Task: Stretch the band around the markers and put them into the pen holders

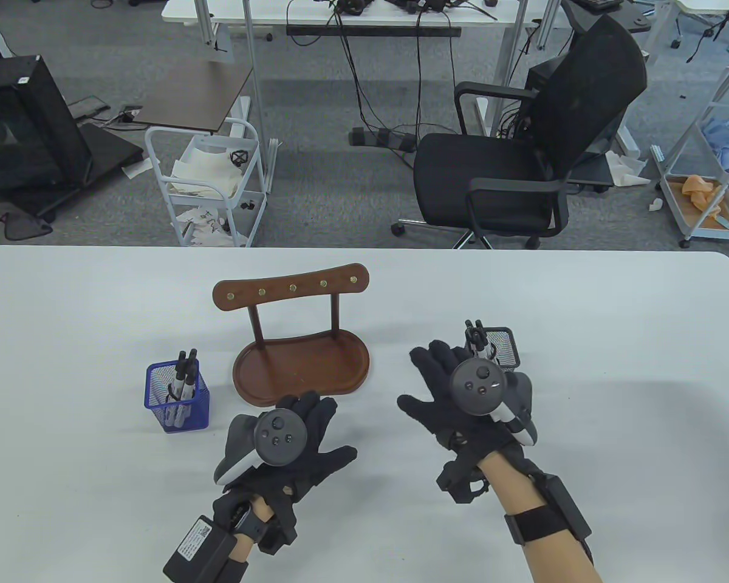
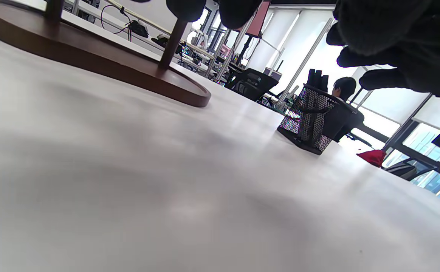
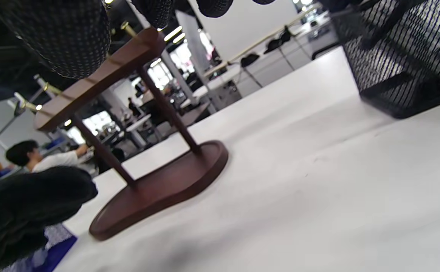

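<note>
I am looking down at a white table point(image 1: 97, 316). A bundle of markers point(image 1: 182, 388) is standing upright in a blue mesh pen holder point(image 1: 177, 396) at the left of the frame; a dark loop seems to be circling them, though I cannot tell this for certain. A second bundle of markers point(image 1: 479, 343) is standing in a black mesh pen holder point(image 1: 502, 346) at the right of centre, partly hidden behind my right hand point(image 1: 462, 401). Between the two holders, a brown wooden stand point(image 1: 301, 361) with an oval base and a row of brass pegs is sitting at the centre. My right hand is hovering just in front of the black holder, fingers spread and straight, holding nothing. My left hand point(image 1: 291, 446) is lying low in the frame, just below the stand, fingers straight and close together, holding nothing. Beyond the table, a black office chair point(image 1: 540, 158) is standing at the upper right.
</note>
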Motion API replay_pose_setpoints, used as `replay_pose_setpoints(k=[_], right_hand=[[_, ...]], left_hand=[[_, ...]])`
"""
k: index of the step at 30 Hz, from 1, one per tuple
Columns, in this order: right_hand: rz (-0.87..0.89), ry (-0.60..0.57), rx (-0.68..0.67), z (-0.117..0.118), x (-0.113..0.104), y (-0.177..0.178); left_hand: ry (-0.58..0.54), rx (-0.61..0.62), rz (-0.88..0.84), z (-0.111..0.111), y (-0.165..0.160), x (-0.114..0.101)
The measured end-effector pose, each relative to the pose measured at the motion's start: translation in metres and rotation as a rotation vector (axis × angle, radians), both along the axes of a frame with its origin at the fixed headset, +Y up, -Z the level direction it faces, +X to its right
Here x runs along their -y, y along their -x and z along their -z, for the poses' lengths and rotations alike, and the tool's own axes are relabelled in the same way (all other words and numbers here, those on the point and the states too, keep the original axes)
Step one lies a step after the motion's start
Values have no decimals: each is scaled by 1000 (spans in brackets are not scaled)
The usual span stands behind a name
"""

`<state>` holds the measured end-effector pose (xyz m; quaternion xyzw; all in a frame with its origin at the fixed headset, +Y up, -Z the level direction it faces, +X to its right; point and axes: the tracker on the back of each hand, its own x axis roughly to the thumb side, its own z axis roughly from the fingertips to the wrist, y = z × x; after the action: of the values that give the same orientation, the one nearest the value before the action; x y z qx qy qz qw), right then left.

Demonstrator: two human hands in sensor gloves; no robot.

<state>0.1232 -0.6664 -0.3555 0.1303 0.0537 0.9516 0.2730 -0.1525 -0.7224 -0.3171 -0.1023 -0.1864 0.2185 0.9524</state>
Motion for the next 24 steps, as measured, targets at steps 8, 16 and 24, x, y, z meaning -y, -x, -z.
replay_pose_setpoints(k=[8, 16, 24], right_hand=[[-110, 66, -128, -25, 48, 40], [-244, 118, -150, -34, 81, 45], [-237, 117, -151, -33, 83, 46]], left_hand=[[-31, 6, 87, -19, 26, 13], [3, 22, 121, -22, 31, 27], [-3, 16, 101, -21, 34, 25]])
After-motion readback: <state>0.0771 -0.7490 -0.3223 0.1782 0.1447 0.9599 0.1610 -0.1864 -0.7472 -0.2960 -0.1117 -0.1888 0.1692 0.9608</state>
